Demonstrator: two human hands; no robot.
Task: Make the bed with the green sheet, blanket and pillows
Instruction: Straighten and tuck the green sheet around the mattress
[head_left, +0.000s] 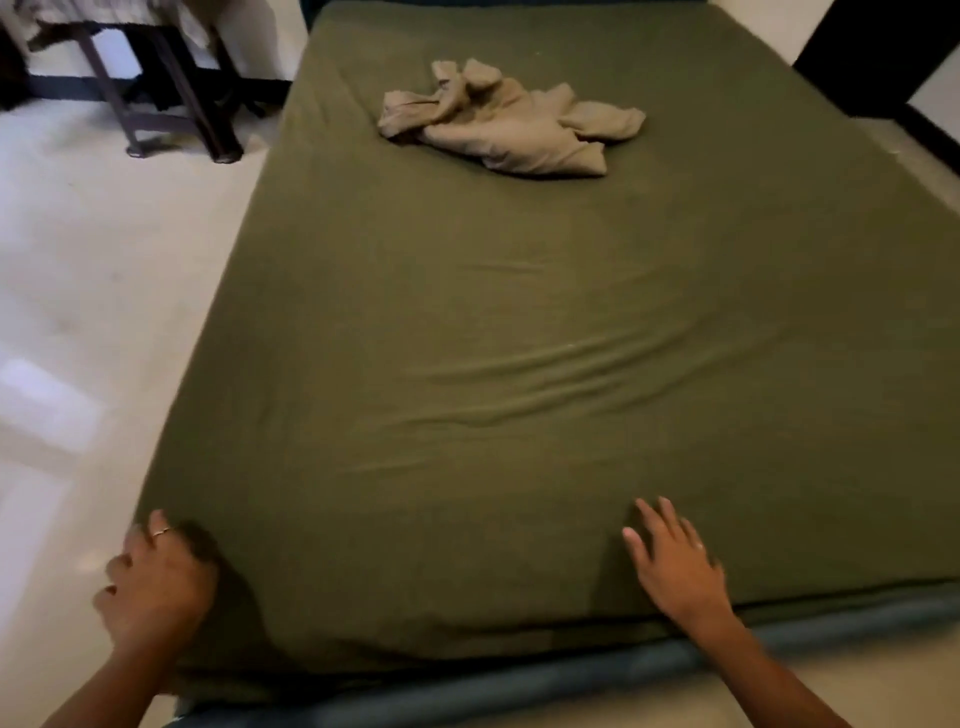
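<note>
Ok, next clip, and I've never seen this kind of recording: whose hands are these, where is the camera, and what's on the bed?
No machine here: a person wears a camera on the head, looking forward and down. The left hand curls over the near left corner of the green sheet, apparently fitting it on the mattress. The right hand lies flat on the sheet near the foot edge, fingers spread. A crumpled beige cloth lies further up the bed. Dark table legs stand on the pale floor to the left.

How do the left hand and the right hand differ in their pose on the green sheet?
The left hand curls its fingers around the near-left corner of the green sheet; the right hand lies flat with fingers spread. The left hand is at the edge, the right hand further in. Both touch the sheet.
</note>
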